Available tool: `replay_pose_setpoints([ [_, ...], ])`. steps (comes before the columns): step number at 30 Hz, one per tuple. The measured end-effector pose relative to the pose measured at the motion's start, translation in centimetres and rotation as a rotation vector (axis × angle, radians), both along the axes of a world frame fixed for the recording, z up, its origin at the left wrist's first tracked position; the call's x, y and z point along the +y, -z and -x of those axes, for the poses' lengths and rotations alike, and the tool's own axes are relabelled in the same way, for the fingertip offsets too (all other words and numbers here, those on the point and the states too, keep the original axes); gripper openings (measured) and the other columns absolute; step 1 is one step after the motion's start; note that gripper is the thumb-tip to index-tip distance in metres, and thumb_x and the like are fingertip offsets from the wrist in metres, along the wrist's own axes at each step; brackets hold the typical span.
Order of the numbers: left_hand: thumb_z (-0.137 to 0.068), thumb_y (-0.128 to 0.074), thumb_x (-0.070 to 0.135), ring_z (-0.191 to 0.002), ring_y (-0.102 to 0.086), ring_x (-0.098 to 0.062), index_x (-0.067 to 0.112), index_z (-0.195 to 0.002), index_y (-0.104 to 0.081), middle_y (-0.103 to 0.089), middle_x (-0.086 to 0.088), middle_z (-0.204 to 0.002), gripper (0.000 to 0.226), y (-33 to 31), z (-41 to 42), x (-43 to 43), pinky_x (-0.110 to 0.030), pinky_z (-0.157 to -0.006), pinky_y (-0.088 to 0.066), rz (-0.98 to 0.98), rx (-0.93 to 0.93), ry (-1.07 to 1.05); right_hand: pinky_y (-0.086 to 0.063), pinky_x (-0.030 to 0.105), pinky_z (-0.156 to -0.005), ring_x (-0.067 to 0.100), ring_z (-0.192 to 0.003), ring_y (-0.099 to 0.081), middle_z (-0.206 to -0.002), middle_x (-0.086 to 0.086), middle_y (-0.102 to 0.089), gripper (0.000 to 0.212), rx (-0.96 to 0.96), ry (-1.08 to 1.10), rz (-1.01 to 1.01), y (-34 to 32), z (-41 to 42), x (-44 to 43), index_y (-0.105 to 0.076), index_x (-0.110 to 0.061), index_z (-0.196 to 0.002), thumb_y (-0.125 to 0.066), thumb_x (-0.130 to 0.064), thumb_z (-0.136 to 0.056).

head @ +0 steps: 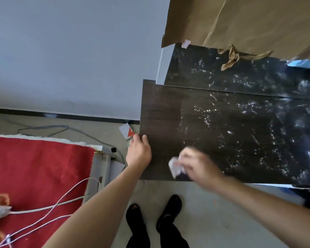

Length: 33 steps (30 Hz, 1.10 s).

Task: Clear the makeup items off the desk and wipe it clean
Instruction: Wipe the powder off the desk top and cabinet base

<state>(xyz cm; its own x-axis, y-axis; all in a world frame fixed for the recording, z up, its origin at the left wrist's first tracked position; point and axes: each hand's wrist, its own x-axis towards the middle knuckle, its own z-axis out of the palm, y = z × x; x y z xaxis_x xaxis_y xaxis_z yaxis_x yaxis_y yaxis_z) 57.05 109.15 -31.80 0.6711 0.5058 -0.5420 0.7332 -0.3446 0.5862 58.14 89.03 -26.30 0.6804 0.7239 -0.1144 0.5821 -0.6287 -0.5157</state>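
Observation:
A dark wood-grain desk [168, 104] fills the right half of the view, its surface smeared with white streaks and wet spots towards the right. My right hand [197, 165], blurred by motion, grips a crumpled white tissue [175, 167] pressed on the desk near its front edge. My left hand [139, 151] rests on the desk's left edge, thumb on top and fingers over the side. No makeup items show on the desk.
A large brown paper bag [249, 24] with twisted handles stands at the back of the desk. Blue packets [301, 63] lie at the far right. A red patterned bed cover [34, 176] with white cables [48, 208] is at the left. My feet [154, 217] stand below.

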Motion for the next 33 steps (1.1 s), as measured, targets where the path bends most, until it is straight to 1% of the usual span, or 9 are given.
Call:
replay_pose_setpoints([
  [6,-0.100,-0.015,0.046,-0.102,-0.056,-0.037,0.015,-0.112,-0.042,-0.056,-0.012,-0.117,0.043,0.8,0.4,-2.1,-0.044,-0.079,-0.040,-0.270,0.004,-0.017,-0.047,0.035,-0.078,0.029,-0.096,-0.054,-0.099,0.009,-0.059,0.030,-0.261,0.447,0.032,0.1,-16.8,3.3,-0.074,-0.016,-0.099,-0.054,0.001,-0.085],
  [10,-0.101,-0.017,0.044,-0.097,-0.057,-0.036,0.016,-0.102,-0.040,-0.058,-0.010,-0.111,0.036,0.9,0.2,-2.5,-0.039,-0.071,-0.032,-0.347,0.030,-0.006,-0.047,0.039,-0.081,0.029,-0.104,-0.050,-0.109,0.012,-0.056,0.028,-0.287,0.269,0.006,2.4,-20.0,10.2,-0.070,-0.013,-0.104,-0.052,-0.003,-0.085],
  [16,-0.101,-0.019,0.043,-0.094,-0.058,-0.035,0.016,-0.098,-0.038,-0.060,-0.008,-0.106,0.033,0.9,0.0,-2.4,-0.036,-0.068,-0.031,-0.404,0.044,-0.017,-0.040,0.029,-0.080,0.024,-0.114,-0.046,-0.118,0.006,-0.053,0.043,-0.287,-0.020,0.029,5.3,-19.4,12.8,-0.053,-0.010,-0.087,-0.042,0.025,-0.064],
  [21,-0.101,-0.020,0.043,-0.094,-0.058,-0.036,0.017,-0.096,-0.037,-0.060,-0.010,-0.107,0.032,0.6,-0.1,-2.6,-0.037,-0.068,-0.032,-0.397,0.048,-0.017,-0.040,0.036,-0.102,0.024,-0.132,-0.043,-0.141,0.008,-0.049,0.053,-0.258,0.097,0.069,5.9,-21.5,3.5,-0.058,-0.009,-0.125,-0.048,0.016,-0.079],
  [23,-0.100,-0.020,0.043,-0.094,-0.058,-0.037,0.016,-0.098,-0.038,-0.060,-0.011,-0.108,0.033,0.5,-0.2,-2.7,-0.038,-0.069,-0.033,-0.403,0.056,-0.017,-0.044,0.036,-0.101,0.026,-0.126,-0.049,-0.134,0.008,-0.056,0.045,-0.278,0.148,0.086,5.8,-22.4,0.8,-0.062,-0.011,-0.121,-0.051,0.010,-0.083],
  [25,-0.100,-0.020,0.043,-0.094,-0.058,-0.037,0.016,-0.097,-0.038,-0.060,-0.011,-0.108,0.033,0.5,-0.3,-2.7,-0.038,-0.069,-0.033,-0.409,0.052,-0.023,-0.051,0.040,-0.085,0.031,-0.110,-0.054,-0.116,0.008,-0.063,0.032,-0.320,0.213,0.103,5.6,-23.2,0.1,-0.068,-0.012,-0.111,-0.056,0.002,-0.085],
  [29,-0.100,-0.020,0.043,-0.090,-0.058,-0.036,0.014,-0.095,-0.038,-0.061,-0.011,-0.104,0.034,0.6,-0.2,-2.8,-0.037,-0.066,-0.032,-0.432,0.050,-0.020,-0.042,0.028,-0.072,0.029,-0.092,-0.054,-0.095,0.012,-0.061,0.017,-0.168,0.492,0.038,5.9,-23.0,2.5,-0.070,-0.006,-0.088,-0.056,-0.014,-0.084],
  [31,-0.100,-0.019,0.043,-0.089,-0.058,-0.036,0.014,-0.094,-0.038,-0.061,-0.011,-0.104,0.035,0.6,-0.1,-2.8,-0.037,-0.066,-0.032,-0.425,0.050,-0.022,-0.039,0.026,-0.067,0.024,-0.085,-0.056,-0.089,0.011,-0.060,0.027,-0.041,0.433,-0.007,6.0,-20.5,2.6,-0.069,-0.006,-0.081,-0.051,-0.027,-0.079],
  [33,-0.100,-0.019,0.043,-0.088,-0.058,-0.035,0.016,-0.093,-0.036,-0.061,-0.010,-0.103,0.033,0.5,-0.1,-2.8,-0.037,-0.067,-0.032,-0.415,0.043,-0.021,-0.038,0.024,-0.069,0.021,-0.083,-0.057,-0.090,0.005,-0.060,0.020,0.034,0.205,0.001,5.1,-17.6,1.6,-0.073,-0.011,-0.089,-0.054,-0.018,-0.083],
])
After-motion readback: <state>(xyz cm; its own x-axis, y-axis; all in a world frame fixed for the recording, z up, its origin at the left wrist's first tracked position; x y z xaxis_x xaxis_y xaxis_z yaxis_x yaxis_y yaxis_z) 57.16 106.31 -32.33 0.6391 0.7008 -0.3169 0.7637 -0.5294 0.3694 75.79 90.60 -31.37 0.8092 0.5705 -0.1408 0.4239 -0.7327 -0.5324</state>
